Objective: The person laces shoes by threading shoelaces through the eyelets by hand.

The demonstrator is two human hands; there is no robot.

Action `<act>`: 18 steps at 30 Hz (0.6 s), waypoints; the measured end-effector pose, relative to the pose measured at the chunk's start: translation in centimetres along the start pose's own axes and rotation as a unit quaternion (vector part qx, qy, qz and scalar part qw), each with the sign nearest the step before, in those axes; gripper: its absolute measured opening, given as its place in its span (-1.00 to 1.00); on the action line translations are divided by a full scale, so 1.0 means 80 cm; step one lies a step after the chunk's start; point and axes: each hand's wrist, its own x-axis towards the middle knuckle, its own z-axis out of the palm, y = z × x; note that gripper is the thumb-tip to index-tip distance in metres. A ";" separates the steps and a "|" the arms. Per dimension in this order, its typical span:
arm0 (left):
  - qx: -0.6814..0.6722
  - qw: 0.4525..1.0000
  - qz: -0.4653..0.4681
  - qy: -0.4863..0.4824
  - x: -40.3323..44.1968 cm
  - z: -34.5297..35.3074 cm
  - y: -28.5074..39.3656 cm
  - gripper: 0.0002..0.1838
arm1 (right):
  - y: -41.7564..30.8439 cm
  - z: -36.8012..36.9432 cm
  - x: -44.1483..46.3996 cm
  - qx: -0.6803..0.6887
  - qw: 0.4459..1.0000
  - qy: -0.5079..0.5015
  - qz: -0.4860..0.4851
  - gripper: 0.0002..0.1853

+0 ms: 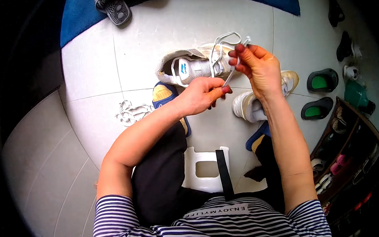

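Observation:
A white sneaker (195, 69) with a mesh tongue and blue logo lies on the tiled floor in front of me, its opening to the left. Loops of its lace rise over the front. Above the sneaker's near side, a white shoelace (228, 78) runs between my hands. My left hand (202, 95) pinches it low, fingers closed. Higher and to the right, my right hand (259, 66) is closed on the lace too, with a white end sticking out past the fingertips. A second white sneaker (241, 105) stands partly behind my right forearm.
Loose white laces (133, 112) lie in a heap at left. Blue slippers (159, 102) are on my feet, beside a white stool (192, 179). Black clogs (322, 80) and a filled shoe rack (359, 117) stand at right. A blue mat (79, 20) carries a grey slipper (118, 11).

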 end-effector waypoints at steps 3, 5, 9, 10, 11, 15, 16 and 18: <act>0.180 0.964 0.131 0.148 0.006 -0.011 -0.014 -0.71 | 0.004 -0.004 -0.003 -0.128 0.991 -0.023 -0.033 -0.85; 0.030 0.991 -0.012 0.128 0.009 -0.029 0.023 -0.67 | 0.002 -0.002 -0.010 -0.265 0.960 -0.074 -0.060 -0.90; 0.192 0.978 -0.002 0.084 0.010 -0.024 0.049 -0.58 | 0.012 -0.003 -0.014 -0.469 0.847 -0.159 -0.191 -0.87; 0.189 0.978 0.025 0.083 0.013 -0.024 0.041 -0.58 | 0.009 -0.002 -0.016 -0.486 0.838 -0.161 -0.188 -0.82; 0.188 0.978 0.024 0.083 0.011 -0.023 0.035 -0.58 | 0.011 -0.005 -0.017 -0.486 0.838 -0.162 -0.187 -0.82; 0.125 0.992 0.030 0.013 -0.002 -0.021 0.016 -0.63 | 0.028 -0.018 -0.025 -0.365 0.909 -0.198 -0.045 -0.77; 0.064 0.998 0.019 0.012 -0.004 -0.017 0.011 -0.66 | 0.031 -0.021 -0.026 -0.317 0.926 -0.204 -0.013 -0.76; -0.011 0.999 -0.048 0.004 -0.009 -0.018 0.005 -0.73 | 0.035 -0.024 -0.028 -0.350 0.912 -0.210 -0.039 -0.76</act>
